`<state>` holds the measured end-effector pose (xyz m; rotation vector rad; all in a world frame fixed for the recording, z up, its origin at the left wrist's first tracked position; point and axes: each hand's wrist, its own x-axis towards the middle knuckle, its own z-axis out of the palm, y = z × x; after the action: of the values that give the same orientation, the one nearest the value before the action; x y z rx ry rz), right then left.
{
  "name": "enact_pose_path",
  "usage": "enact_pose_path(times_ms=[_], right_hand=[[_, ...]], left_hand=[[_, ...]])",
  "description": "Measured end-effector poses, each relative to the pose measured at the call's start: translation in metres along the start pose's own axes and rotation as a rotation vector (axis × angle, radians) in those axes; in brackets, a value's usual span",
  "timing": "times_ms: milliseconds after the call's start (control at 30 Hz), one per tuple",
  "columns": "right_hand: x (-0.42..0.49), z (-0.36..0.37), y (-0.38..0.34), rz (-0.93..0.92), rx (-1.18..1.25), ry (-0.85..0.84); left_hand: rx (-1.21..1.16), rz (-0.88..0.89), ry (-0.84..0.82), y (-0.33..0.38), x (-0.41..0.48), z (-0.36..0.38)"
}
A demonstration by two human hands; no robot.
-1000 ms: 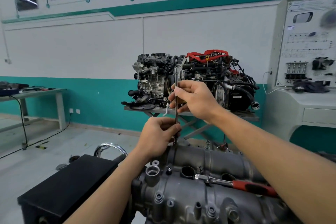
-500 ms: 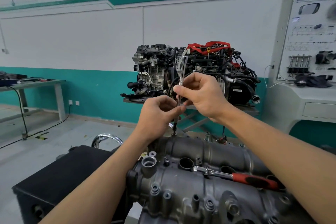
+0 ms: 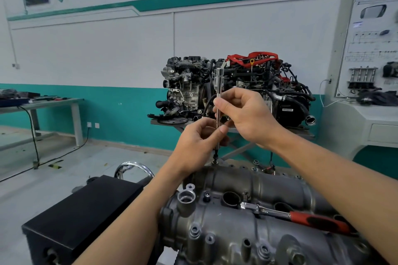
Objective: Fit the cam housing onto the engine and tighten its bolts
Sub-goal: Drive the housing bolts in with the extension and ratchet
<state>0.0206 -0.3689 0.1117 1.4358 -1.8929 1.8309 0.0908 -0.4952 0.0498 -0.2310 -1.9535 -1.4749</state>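
- The cam housing (image 3: 226, 236), a grey cast cover, fills the view from 5 to 6 o'clock and lies along the top of the engine nearest the camera.
- A slim chrome extension bar (image 3: 219, 84) stands nearly upright at the centre of the view, above the housing's far edge.
- The left hand (image 3: 200, 140) comes up from 7 o'clock and pinches the bar's lower part between thumb and curled fingers.
- The right hand (image 3: 247, 114) reaches in from 4 o'clock and pinches the bar higher up, just at 1 o'clock of the left hand.
- The bar's lower tip points at a small bolt (image 3: 214, 159) on the housing's far rim; it seems to sit on the bolt head, though the joint is too small to be sure.
- A ratchet (image 3: 297, 215) with a red and black handle lies on the housing at 4 o'clock, with no hand on it.
- A black box (image 3: 86, 211) stands beside the engine at 8 o'clock.
- A second engine (image 3: 247, 92) with red parts on top sits on a stand behind the hands, at 12 o'clock.
- A counter (image 3: 53, 102) with tools stands by the wall at 9 o'clock, and a grey training panel (image 3: 370, 49) at 2 o'clock.
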Motion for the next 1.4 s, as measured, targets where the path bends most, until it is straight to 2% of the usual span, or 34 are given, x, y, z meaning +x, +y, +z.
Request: enact_pose_path(times_ms=[133, 300, 433, 567, 700, 767, 967, 1167, 1333, 1400], right_hand=[[0.0003, 0.0006, 0.0017, -0.013, -0.017, 0.055], [-0.0003, 0.001, -0.0013, 0.061, 0.03, -0.06], [0.0012, -0.0005, -0.0004, 0.017, -0.039, 0.009], [0.0019, -0.0002, 0.0013, 0.017, 0.001, 0.078], [0.0011, -0.0002, 0.0003, 0.035, 0.007, -0.064], [0.0011, 0.0002, -0.0003, 0.062, 0.016, -0.079], [0.0019, 0.0004, 0.0008, 0.025, -0.054, 0.08], [0.0018, -0.0013, -0.0005, 0.074, 0.018, -0.102], [0.0021, 0.0009, -0.0004, 0.036, -0.047, 0.039], [0.0013, 0.0, -0.0007, 0.049, -0.049, 0.035]], left_hand=[[0.003, 0.042, 0.016, -0.0039, 0.0009, -0.0025], [-0.001, 0.01, -0.043, -0.005, 0.0009, -0.0017], [-0.006, -0.004, -0.04, -0.0021, 0.001, -0.0012], [-0.016, 0.026, 0.026, -0.0037, 0.0001, -0.002], [-0.014, 0.033, 0.001, -0.0055, 0.0009, -0.003], [-0.024, 0.013, -0.025, -0.0045, 0.0011, -0.0028], [-0.039, 0.041, 0.017, -0.0049, 0.0021, -0.0028], [-0.042, 0.043, -0.017, -0.0076, 0.0022, -0.0041], [-0.058, 0.059, -0.003, -0.0052, 0.0023, -0.0022], [-0.078, 0.07, 0.028, -0.0066, 0.0023, -0.0028]])
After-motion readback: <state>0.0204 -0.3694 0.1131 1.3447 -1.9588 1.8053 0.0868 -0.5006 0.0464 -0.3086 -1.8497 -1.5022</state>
